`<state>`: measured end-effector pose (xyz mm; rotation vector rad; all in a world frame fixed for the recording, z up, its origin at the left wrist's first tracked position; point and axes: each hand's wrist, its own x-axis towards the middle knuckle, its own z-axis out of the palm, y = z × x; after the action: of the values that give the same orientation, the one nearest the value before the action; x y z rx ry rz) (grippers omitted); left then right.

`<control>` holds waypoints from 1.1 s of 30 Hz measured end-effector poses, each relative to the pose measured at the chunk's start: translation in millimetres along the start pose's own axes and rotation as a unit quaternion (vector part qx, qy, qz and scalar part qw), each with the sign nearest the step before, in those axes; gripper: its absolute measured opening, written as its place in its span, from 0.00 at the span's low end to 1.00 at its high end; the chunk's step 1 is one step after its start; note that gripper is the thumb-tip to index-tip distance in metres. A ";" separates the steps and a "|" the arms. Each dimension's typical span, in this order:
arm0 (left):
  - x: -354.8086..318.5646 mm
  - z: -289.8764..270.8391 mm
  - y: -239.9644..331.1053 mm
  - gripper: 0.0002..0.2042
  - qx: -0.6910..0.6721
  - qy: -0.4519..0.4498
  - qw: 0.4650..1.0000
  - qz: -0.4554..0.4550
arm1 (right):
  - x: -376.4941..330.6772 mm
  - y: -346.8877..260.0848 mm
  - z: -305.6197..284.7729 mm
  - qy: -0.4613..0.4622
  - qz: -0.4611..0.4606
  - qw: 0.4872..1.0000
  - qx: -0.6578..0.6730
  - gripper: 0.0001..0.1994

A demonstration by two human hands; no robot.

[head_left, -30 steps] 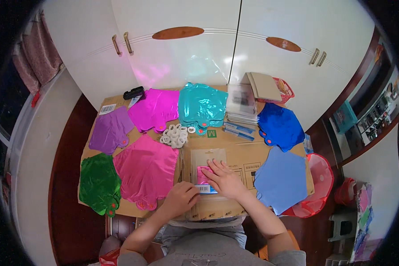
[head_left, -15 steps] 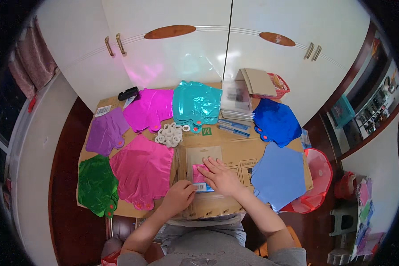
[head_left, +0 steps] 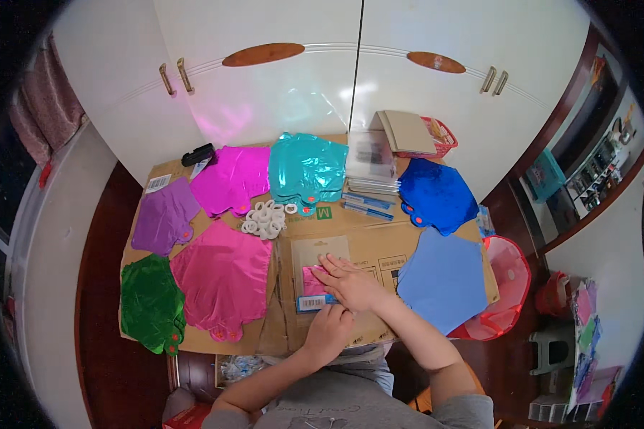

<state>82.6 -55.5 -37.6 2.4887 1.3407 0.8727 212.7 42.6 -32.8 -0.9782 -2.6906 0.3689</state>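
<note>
A clear flat bag (head_left: 322,250) with a hang hole lies on the cardboard at the middle front. In it shows a folded pink piece (head_left: 311,280) and a blue label (head_left: 310,304) with a white barcode patch. My right hand (head_left: 354,284) rests flat over the bag's right side, fingers stretched across the pink piece. Below it, my left hand (head_left: 330,334) is closed at the bag's lower right corner, beside the label's end. Its fingertips meet the right hand's underside, and what they pinch is hidden.
Around lie foil balloon stacks: green (head_left: 150,302), pink (head_left: 225,275), purple (head_left: 166,214), magenta (head_left: 230,179), teal (head_left: 308,168), dark blue (head_left: 438,194) and light blue (head_left: 447,282). White rings (head_left: 265,220), blue-labelled packets (head_left: 368,205), clear bags (head_left: 371,161) and a red basket (head_left: 447,136) stand behind.
My left hand has slid right along the label's lower edge, from its left end to its right end. The right hand stays flat on the bag. The whole view has shifted slightly.
</note>
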 end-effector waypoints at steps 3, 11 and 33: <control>-0.6 3.1 4.6 0.08 -0.009 -0.015 0.999 -0.041 | -0.1 0.4 -1.2 -0.012 0.007 1.000 0.012 0.24; 8.4 6.4 8.7 0.04 0.027 0.040 0.998 -0.028 | 0.1 10.4 7.4 -0.025 -0.008 0.999 0.028 0.25; -60.4 -135.9 -57.5 0.08 0.057 -0.076 0.995 -0.006 | -14.9 -4.3 2.5 0.027 -0.026 0.999 -0.012 0.25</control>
<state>-61.2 -86.5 23.8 2.5696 1.3896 0.6043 220.4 29.2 -36.0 -0.9089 -2.6726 0.2960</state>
